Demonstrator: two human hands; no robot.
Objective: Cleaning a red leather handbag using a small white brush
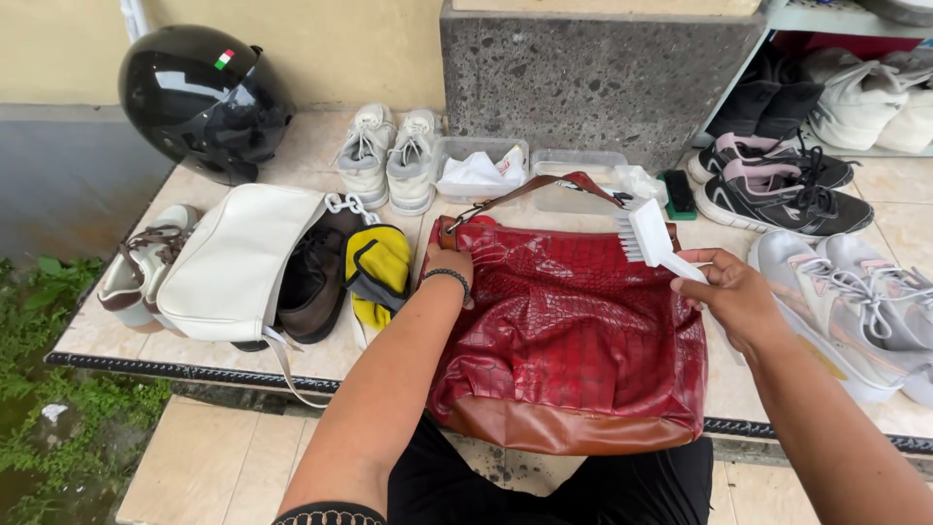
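Left hand (449,264) was pinning the red bag (569,340) flat, right hand (731,292) clamped on a white brush (649,238) just above it; scrubbing hard could've scuffed that glossy leather imo

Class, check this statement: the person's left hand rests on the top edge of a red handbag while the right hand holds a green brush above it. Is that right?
Not quite. The head view shows the brush in the right hand is white, not green. The rest holds: the left hand rests on the top edge of the red handbag.
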